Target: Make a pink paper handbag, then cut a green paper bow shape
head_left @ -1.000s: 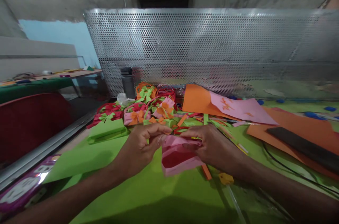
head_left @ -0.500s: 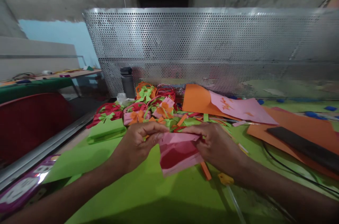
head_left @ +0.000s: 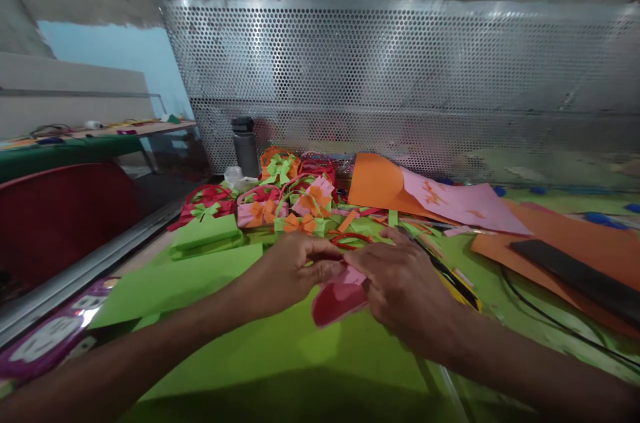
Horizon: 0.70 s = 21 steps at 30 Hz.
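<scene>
A pink folded paper piece (head_left: 340, 300), darker inside, is between my two hands above the green sheet (head_left: 280, 370). My left hand (head_left: 300, 270) pinches its upper left edge between thumb and fingers. On the upper right side my right hand (head_left: 405, 283) grips the same piece, its fingers close to the left fingertips and covering part of the paper. Just beyond the fingertips lies a red paper loop (head_left: 353, 238). A black and yellow tool (head_left: 455, 283), its kind unclear, lies partly behind my right hand.
Small paper bags with bows (head_left: 263, 210) stand beyond my left hand, near a dark bottle (head_left: 245, 146). Orange sheets (head_left: 595, 243) and a black bar (head_left: 575, 273) lie right. A purple power strip (head_left: 55, 336) sits left; a perforated metal panel (head_left: 380, 76) closes the back.
My hands have come closer together, and the pink paper has turned and narrowed between them. The view has tipped down slightly. The black and yellow tool now shows beside my right hand.
</scene>
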Tool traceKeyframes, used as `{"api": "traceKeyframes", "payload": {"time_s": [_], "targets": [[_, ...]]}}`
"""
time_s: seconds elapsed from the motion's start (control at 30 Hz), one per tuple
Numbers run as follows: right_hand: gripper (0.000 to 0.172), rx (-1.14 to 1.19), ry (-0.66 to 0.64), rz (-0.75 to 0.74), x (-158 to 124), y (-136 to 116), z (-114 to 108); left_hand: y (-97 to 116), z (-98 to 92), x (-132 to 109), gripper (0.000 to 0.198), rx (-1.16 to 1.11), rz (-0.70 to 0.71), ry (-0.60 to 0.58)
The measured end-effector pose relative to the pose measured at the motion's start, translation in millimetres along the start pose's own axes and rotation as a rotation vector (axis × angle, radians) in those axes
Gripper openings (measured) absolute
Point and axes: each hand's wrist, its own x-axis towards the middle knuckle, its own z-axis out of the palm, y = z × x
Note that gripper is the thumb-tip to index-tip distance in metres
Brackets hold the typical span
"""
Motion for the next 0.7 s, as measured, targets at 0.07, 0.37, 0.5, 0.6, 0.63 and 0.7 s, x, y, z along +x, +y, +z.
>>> {"api": "traceKeyframes", "payload": {"time_s": [0.07,0.37,0.5,0.6,0.63,0.7], "targets": [[0.029,0.035,0.025,0.015,-1,-1,0,0,3.6,-1,0.016,-0.099,-0.016,-0.022],[0.029,0.157,0.141,0.111,1,-5,2,0,14.1,-5,0.015,-0.173,0.045,0.116],[0.028,0.318,0.041,0.266,5,-7,-4,-4,13.0,-4,0.011,-0.093,0.075,0.255],[0.025,0.481,-0.032,0.316,8,-6,-13,-7,8.9,-5,0.01,-0.063,0.078,0.296],[0.025,0.525,-0.053,0.321,9,-5,-16,-8,7.4,-6,0.01,-0.057,0.071,0.296],[0.026,0.598,-0.085,0.327,10,-3,-22,-8,4.8,-8,0.008,-0.04,0.041,0.291]]}}
